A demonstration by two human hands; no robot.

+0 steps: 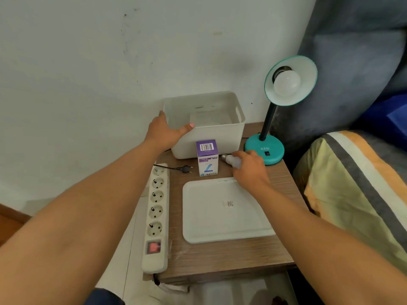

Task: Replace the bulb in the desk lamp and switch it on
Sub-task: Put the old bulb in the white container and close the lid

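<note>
Arms reach forward from the bottom corners, both bare. The left hand (164, 132) lies flat against the near left corner of the white bin (204, 124), its fingers (162, 115) together over the rim and the thumb stretched along the front edge. The right hand (250, 167) is palm down, fingers curled around a loose bulb (231, 160) whose metal screw base points left, just beside the purple and white bulb box (207, 157).

The teal desk lamp (264, 151) stands at the far right of the wooden surface (220, 256), its base just behind the right hand. Its shade tilts toward the camera with a white bulb (286, 83) seated in the socket, unlit. A white tray (226, 210) lies in the middle of the surface. Along the left edge runs a power strip (156, 214) with a red switch; a black plug (185, 168) lies unplugged beside its far end.

A pale wall (88, 62) rises behind. On the right sits a grey cushion (352, 73) and striped bedding (356, 183).
</note>
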